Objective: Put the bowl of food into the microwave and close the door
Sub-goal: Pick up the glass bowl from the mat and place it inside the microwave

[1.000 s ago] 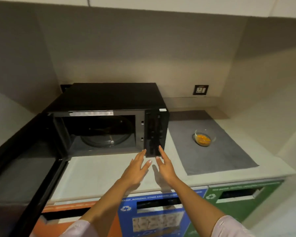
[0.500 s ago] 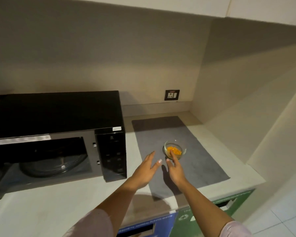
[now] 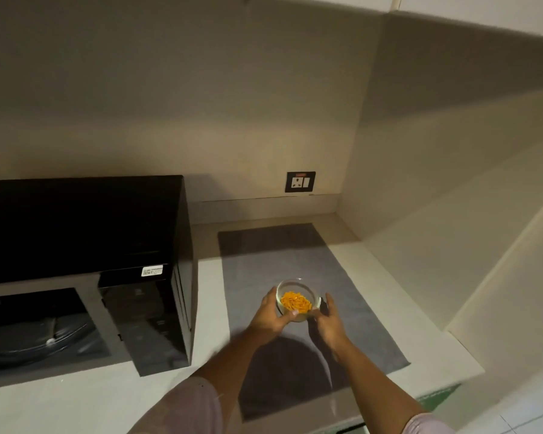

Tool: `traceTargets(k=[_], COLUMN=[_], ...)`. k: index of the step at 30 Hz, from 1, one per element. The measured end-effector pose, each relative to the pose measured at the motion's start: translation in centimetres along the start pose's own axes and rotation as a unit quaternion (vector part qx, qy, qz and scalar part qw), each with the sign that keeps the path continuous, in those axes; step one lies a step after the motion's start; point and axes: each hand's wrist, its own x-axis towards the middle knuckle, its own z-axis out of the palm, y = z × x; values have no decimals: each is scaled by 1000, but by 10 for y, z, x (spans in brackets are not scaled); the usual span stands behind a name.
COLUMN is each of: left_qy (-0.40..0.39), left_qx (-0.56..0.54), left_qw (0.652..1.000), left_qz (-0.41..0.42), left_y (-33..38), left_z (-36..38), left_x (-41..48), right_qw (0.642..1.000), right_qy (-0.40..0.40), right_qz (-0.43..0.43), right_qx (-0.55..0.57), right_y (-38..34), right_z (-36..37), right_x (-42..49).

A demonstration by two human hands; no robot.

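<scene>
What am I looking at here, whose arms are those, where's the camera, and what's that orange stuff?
The camera sits on a person's head, looking forward and down, so the two arms are the wearer's own. The left hand and right hand cup a small glass bowl of orange food from either side, over a grey mat on a pale counter. To the left stands a black microwave; its inside with the glass turntable shows, so the door is open. A wall socket sits behind.
</scene>
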Motion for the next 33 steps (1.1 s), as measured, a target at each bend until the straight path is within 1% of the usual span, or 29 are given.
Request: traceTargets(k=[3, 6, 10, 13, 17, 19, 22, 25, 28, 31, 33], left_qy=[1, -5, 5, 20, 31, 38, 42, 50, 39, 19, 31], left_qx=[0, -31, -72, -98, -126, -127, -137, -135, -84, -61, -57], left_qw=[1000, 998, 996, 993, 989, 988, 987, 989, 995, 998, 998], left_qz=[-26, -52, -50, -61, -76, -83, -69, -45, -31, -22, -17], left_y=[-9, -15, -17, -20, -18, -17, -17, -19, -23, -29, -35], left_z=[3, 6, 9, 9, 7, 7, 4, -1, -10, -21, -28], left_x=[14, 24, 33, 38, 41, 39, 30, 15, -3, -23, -41], right_qw=[999, 998, 999, 997, 994, 993, 995, 995, 996, 999, 999], right_qy=[-8, 0, -4, -32, -22, -24, -28, -18, -8, -13, -21], right_qz=[34, 49, 45, 37, 51, 62, 62, 62, 51, 25, 29], right_qx=[38, 24, 8, 58, 89, 94, 75, 79, 68, 28, 33], right_y=[2, 3, 6, 8, 5, 2, 1, 3, 6, 7, 7], right_z=[4, 8, 8, 6, 5, 5, 5, 8, 15, 20, 25], right_x=[16, 28, 37, 36, 35, 34, 30, 24, 12, -5, -19])
